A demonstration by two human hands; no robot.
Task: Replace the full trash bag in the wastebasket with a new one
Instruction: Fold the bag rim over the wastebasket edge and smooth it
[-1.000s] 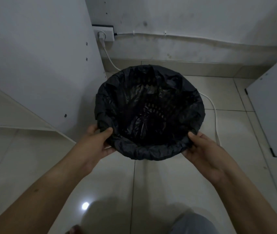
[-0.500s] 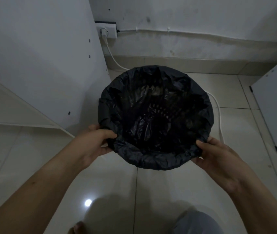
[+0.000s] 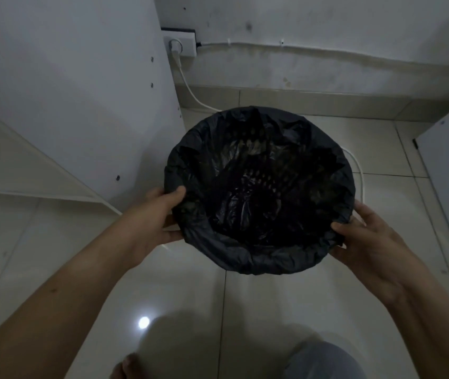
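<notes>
— Where's the wastebasket [image 3: 258,187]?
— Centre frame, over glossy pale floor tiles [image 3: 190,296], black trash bag [image 3: 272,261] folded over its rim. The left hand [image 3: 160,214] and right hand [image 3: 368,242] each grip that rim.
— The room?
— White wall [image 3: 327,36] at the top; socket [image 3: 181,45] and white cable [image 3: 190,91] towards the upper left.

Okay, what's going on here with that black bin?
A person holds a wastebasket by its near rim, left hand on one side and right hand on the other, thumbs over the edge. A black trash bag lines it, folded over the rim all round, and looks empty. It is low over a tiled floor; whether it touches the floor is unclear. A white cable runs behind it.
</notes>
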